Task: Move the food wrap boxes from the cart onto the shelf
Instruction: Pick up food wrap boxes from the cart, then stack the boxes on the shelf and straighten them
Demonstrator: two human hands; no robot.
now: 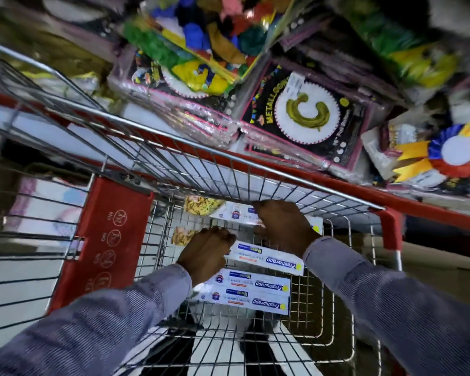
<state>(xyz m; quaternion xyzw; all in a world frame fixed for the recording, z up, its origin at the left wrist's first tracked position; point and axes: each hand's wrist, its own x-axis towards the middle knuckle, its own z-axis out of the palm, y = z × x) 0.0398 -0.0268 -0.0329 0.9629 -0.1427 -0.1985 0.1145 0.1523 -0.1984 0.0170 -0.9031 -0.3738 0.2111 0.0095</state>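
Note:
Several white and blue Freshwrapp food wrap boxes lie on the floor of the wire cart (337,308). One box (236,214) is farthest from me, a second (269,260) lies in the middle, and two more (255,294) lie side by side nearest me. My right hand (282,226) is down in the cart with its fingers curled over the farthest box. My left hand (205,253) sits at the left end of the middle box, fingers bent down; its grip is hidden behind the back of the hand. The red-edged shelf (337,185) runs just beyond the cart.
The shelf holds packed party goods: foil letter balloon packs (307,115), coloured paper decorations (201,36) and a rosette (453,156). The cart's wire front wall (228,169) stands between my hands and the shelf. A red plastic flap (106,240) hangs at the cart's left. Snack packets (201,206) lie beside the boxes.

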